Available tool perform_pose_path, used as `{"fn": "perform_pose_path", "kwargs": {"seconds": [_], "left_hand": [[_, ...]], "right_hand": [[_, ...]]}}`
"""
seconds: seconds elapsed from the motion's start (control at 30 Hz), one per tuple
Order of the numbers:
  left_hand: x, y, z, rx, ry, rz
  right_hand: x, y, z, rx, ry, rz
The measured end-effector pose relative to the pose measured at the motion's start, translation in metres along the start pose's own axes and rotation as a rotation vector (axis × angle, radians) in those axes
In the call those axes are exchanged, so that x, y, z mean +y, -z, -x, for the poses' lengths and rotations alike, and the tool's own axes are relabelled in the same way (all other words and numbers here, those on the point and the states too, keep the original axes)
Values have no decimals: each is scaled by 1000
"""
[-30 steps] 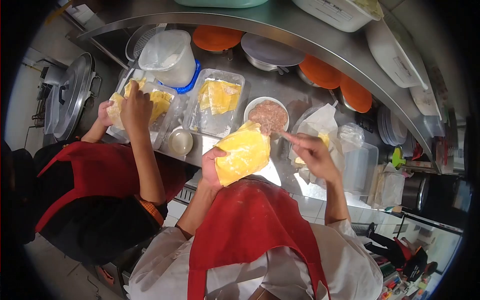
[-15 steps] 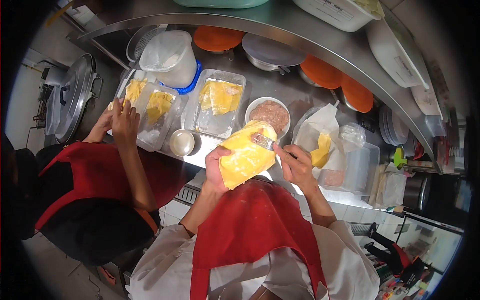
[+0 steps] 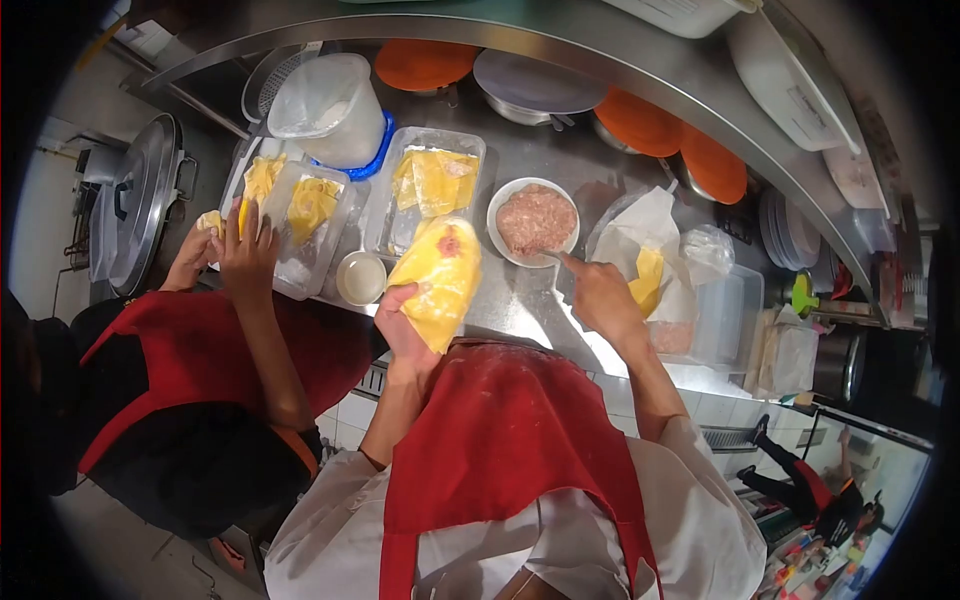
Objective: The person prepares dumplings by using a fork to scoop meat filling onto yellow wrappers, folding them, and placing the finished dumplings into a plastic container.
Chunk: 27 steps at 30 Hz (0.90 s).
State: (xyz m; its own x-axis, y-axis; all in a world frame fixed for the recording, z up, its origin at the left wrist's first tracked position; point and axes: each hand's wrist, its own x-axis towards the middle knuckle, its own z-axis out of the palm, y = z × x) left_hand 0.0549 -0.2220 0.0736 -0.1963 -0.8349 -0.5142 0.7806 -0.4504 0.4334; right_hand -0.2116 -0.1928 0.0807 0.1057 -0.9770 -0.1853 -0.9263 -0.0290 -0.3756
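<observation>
Yellow dough sheets (image 3: 436, 290), dusted with flour and with a dab of pink filling near the top, lie across my left hand (image 3: 404, 330), which grips their lower left edge. My right hand (image 3: 606, 302) is closed on a metal spreader (image 3: 553, 255), whose far end dips into the minced filling (image 3: 535, 220). A white bowl (image 3: 495, 236) holds this filling. Just left of my left hand stands a small round cup (image 3: 361, 278). Behind the dough is a clear tray (image 3: 380, 225) with folded yellow pieces.
At the left, a co-worker's hands (image 3: 248, 250) handle yellow dough beside another tray (image 3: 284, 265). A white tub (image 3: 330, 115) stands behind. To the right are white paper (image 3: 622, 228) with yellow dough and a clear container (image 3: 735, 310). A metal shelf (image 3: 560, 30) crosses above.
My left hand has moved left with the dough sheets. My right hand has brought the spreader off the dough and into the bowl. A dab of filling now shows on the dough.
</observation>
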Motion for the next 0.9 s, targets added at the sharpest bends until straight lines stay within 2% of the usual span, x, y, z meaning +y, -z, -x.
{"fn": "perform_pose_path", "kwargs": {"seconds": [0.1,0.23,0.4,0.47,0.6,0.8,0.9], "left_hand": [[-2,12,-1,23,-12,-19],[-5,17,-1,78,-18,-16],[-4,19,-1,58,13,-15],[-4,17,-2,59,7,-13],[-4,10,-1,64,8,0],[-6,13,-2,61,29,0],[-7,9,0,118,30,0]], "right_hand": [[-10,-10,-14,-103,-107,61],[-4,-33,-28,-107,-47,64],[2,-17,-38,-223,-54,87],[29,-21,-44,-204,12,90],[37,-3,-52,-224,101,59],[21,-35,-46,-123,33,72],[35,-15,-50,-231,126,66]]}}
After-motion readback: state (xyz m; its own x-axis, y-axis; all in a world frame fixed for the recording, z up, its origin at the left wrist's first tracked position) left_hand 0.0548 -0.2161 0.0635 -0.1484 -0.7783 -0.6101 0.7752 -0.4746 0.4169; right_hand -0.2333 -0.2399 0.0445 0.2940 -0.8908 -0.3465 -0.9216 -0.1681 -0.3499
